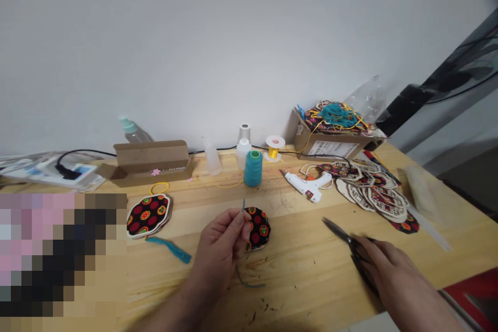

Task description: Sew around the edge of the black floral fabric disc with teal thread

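A spool (253,169) and a glue gun (307,184) sit beyond the left hand (225,233), which pinches a thread (244,204) over the table (298,257), partly hiding a patch (260,228); the right hand (385,262) grasps scissors (342,233), handles half covered.

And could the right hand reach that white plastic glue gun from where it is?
Probably yes: between the right hand and the glue gun I see only dark metal scissors and wooden tabletop. That hand is on the scissors' handles, so it may need to leave those first.
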A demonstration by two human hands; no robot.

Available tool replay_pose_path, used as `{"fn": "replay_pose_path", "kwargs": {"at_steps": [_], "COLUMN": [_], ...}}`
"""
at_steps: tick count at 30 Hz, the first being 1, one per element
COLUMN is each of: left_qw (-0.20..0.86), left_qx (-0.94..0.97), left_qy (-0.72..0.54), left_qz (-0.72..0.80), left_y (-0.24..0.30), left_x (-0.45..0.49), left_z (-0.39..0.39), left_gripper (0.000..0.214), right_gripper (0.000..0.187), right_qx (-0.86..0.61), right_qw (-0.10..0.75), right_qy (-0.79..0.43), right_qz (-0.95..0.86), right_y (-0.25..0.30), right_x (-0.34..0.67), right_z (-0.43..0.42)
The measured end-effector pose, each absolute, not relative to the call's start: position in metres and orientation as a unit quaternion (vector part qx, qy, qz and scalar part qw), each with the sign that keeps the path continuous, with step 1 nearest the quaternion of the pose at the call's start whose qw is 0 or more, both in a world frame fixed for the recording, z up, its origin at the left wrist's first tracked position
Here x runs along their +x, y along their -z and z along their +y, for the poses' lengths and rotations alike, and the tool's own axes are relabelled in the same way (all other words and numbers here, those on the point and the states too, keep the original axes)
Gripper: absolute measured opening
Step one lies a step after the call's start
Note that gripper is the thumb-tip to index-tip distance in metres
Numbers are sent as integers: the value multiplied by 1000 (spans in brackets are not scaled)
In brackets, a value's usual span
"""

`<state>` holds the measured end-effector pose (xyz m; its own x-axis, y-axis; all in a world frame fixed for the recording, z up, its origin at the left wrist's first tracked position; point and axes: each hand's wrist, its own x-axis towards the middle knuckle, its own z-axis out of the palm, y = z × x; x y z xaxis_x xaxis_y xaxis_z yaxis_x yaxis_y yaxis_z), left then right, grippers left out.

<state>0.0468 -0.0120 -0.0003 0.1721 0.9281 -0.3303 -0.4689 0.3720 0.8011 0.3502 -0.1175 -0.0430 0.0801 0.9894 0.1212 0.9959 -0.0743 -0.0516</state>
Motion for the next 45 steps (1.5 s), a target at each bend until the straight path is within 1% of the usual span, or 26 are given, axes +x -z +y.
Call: {"fn": "replay_pose_path", "kwargs": {"at_steps": [3,7,11,13,15,17,20,22,25,27,29,31,34,36,38,42,45], "left_qw": [711,706,715,715,711,708,711,715,717,718,719,717,711,704,694,691,693], "left_qx": [269,262,261,260,257,262,275,277,281,285,297,315,342,365,385,389,388], "left_qy": [-494,-500,-487,-491,-497,-500,-490,-482,-481,-477,-469,-465,-460,-454,-448,-438,-433], "left_qz": [422,428,427,425,425,424,423,423,420,419,419,413,407,408,413,424,427], "left_y": [-2,-4,-3,-2,0,2,7,9,10,11,12,12,11,9,7,8,10], "left_x": [46,47,48,48,47,46,45,45,45,45,44,43,42,42,43,46,48], "left_z": [-11,-11,-10,-11,-12,-13,-13,-13,-13,-13,-13,-13,-13,-13,-14,-14,-14], "left_gripper": [17,17,20,18,16,13,14,16,16,16,17,17,23,29,31,28,27], "right_gripper": [36,36,40,41,41,35,23,20,26,28,24,21,21,25,28,24,19], "right_qx": [-752,-753,-710,-707,-714,-712,-702,-701,-707,-697,-656,-601,-545,-520,-490,-463,-448], "right_qw": [40,2,31,44,39,28,25,26,24,62,147,251,348,381,400,411,404], "right_qy": [63,73,69,37,-7,-36,-40,-36,-20,-13,-74,-220,-463,-562,-619,-663,-674], "right_qz": [-655,-654,-700,-705,-699,-701,-711,-712,-706,-715,-736,-726,-606,-518,-466,-421,-427], "right_y": [44,23,-6,-15,-17,-15,-12,-14,-22,-29,-33,-33,-24,-16,-9,-6,-8], "right_x": [348,347,324,308,295,286,279,275,265,252,234,214,190,182,180,182,183], "right_z": [-100,-76,-45,-25,-6,9,22,26,26,23,20,17,12,9,7,6,6]}}
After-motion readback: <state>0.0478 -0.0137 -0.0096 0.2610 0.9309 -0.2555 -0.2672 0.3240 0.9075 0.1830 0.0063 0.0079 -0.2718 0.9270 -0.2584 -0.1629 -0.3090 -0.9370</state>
